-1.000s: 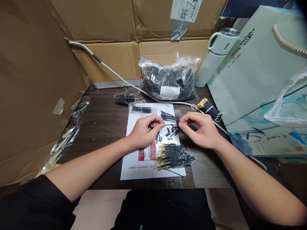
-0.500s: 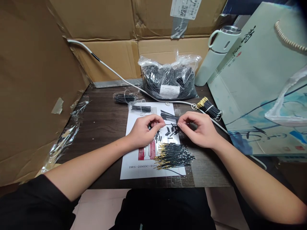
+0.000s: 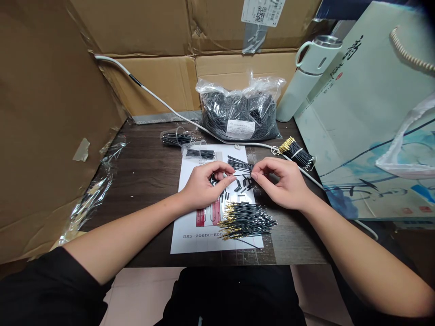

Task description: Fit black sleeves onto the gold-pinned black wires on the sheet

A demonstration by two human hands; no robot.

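A thin black wire [image 3: 243,174] runs level between my two hands, above a printed sheet [image 3: 190,181]. My right hand [image 3: 280,183] is closed in a pinch on it, and one thin end shows past the fingers. My left hand [image 3: 209,183] is closed too, thumb and forefinger together at the wire's other end; any small piece between them is hidden. Beneath the hands lie several short black tubes [image 3: 244,186]. Just behind is a loose row of black wires [image 3: 239,163]. Nearer me rests a pile of black wires with gold tips [image 3: 247,221].
A clear bag of black pieces [image 3: 238,111] stands at the back, beside a pale bottle [image 3: 302,86]. A white cable [image 3: 166,107] crosses the table. Tied wire bundles [image 3: 297,153] lie right, bagged ones [image 3: 200,154] left. Cardboard walls [image 3: 47,127] and a paper bag [image 3: 353,113] flank the table.
Both hands stay nearly in place. More of the black wire now shows between them, and its thin end shows beyond my right fingers.
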